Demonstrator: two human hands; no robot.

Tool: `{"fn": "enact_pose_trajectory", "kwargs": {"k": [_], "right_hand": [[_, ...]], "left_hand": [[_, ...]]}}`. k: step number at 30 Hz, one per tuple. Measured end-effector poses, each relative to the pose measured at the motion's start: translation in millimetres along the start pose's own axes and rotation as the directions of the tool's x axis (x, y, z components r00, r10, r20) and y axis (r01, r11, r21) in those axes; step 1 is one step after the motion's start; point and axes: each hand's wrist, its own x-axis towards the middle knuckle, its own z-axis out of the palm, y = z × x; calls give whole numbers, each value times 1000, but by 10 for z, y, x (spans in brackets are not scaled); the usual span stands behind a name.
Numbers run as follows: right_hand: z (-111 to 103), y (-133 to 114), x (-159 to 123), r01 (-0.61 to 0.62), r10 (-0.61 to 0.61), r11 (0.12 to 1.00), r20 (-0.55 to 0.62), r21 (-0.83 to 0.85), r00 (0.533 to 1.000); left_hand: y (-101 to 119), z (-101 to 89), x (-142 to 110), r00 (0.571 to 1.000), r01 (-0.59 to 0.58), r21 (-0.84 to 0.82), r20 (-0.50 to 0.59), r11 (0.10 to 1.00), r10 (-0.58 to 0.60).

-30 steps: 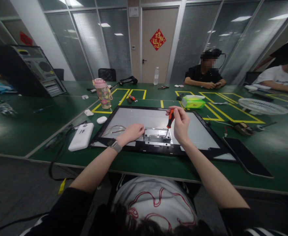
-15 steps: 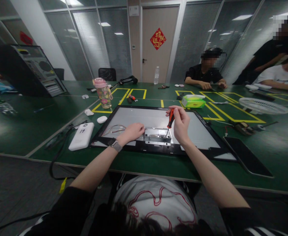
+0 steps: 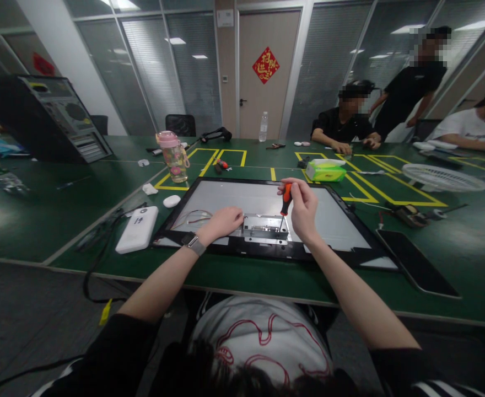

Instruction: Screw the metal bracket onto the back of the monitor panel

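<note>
A monitor panel [image 3: 341, 220] with a black frame lies flat before me, its pale grey face up. Near its front edge sits a metal bracket [image 3: 263, 237]. My right hand [image 3: 305, 209] is closed around a red and black screwdriver [image 3: 286, 201], held upright and slightly tilted, its tip down at the bracket's right part. At the bracket's left edge rests my left hand [image 3: 225, 221], with curled fingers gripping that edge; its fingertips are partly hidden. Thin wires [image 3: 193, 218] lie on the panel beside this hand.
Left of the panel are a white power bank [image 3: 137, 230], a white case [image 3: 171, 201] and a pink-lidded bottle [image 3: 173, 157]. Behind it stands a green tissue pack [image 3: 325, 170]; to the right lies a black phone [image 3: 418, 263]. A computer case [image 3: 56, 118] stands far left. Several people are opposite.
My right hand and the screwdriver have shifted very slightly left. My left hand keeps its place. In the background, a standing person has moved left, and the seated person's hand has shifted.
</note>
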Motion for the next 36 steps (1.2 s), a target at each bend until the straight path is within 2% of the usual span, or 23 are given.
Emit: {"fn": "enact_pose_trajectory", "kwargs": {"k": [5, 11, 16, 18, 20, 24, 26, 28, 31, 36], "right_hand": [[-8, -9, 11, 37, -36, 997, 14, -65, 999], [-17, -27, 42, -57, 52, 998, 109, 40, 993], [-64, -35, 84, -49, 39, 998, 196, 46, 980], [-95, -49, 96, 1, 3, 1000, 234, -20, 972], [-123, -67, 108, 103, -63, 985, 268, -137, 961], [-152, -99, 130, 364, -259, 853, 302, -374, 917], [-159, -111, 132, 436, -328, 797, 306, -418, 894], [-166, -123, 123, 461, -347, 780, 320, -424, 881], [-169, -140, 98, 457, -336, 803, 342, -383, 878], [-137, -141, 73, 442, -349, 809, 288, -388, 892]], "left_hand": [[-8, 7, -2, 1000, -6, -4, -2, 1000, 6], [0, -5, -3, 1000, -11, -4, -2, 1000, 11], [11, -25, -3, 1000, -14, -2, 3, 1000, 14], [13, -27, -3, 1000, -11, 0, 3, 1000, 11], [13, -26, -4, 1000, -6, 1, 4, 1000, 6], [6, -11, -4, 1000, -3, 2, 6, 1000, 3], [-3, 1, -2, 1000, -5, 1, 2, 1000, 5], [-14, 13, 0, 1000, -7, 0, -2, 1000, 7], [-27, 24, 4, 1000, -11, -2, -3, 1000, 11], [-33, 30, 7, 1000, -17, -3, -4, 1000, 17]]}}
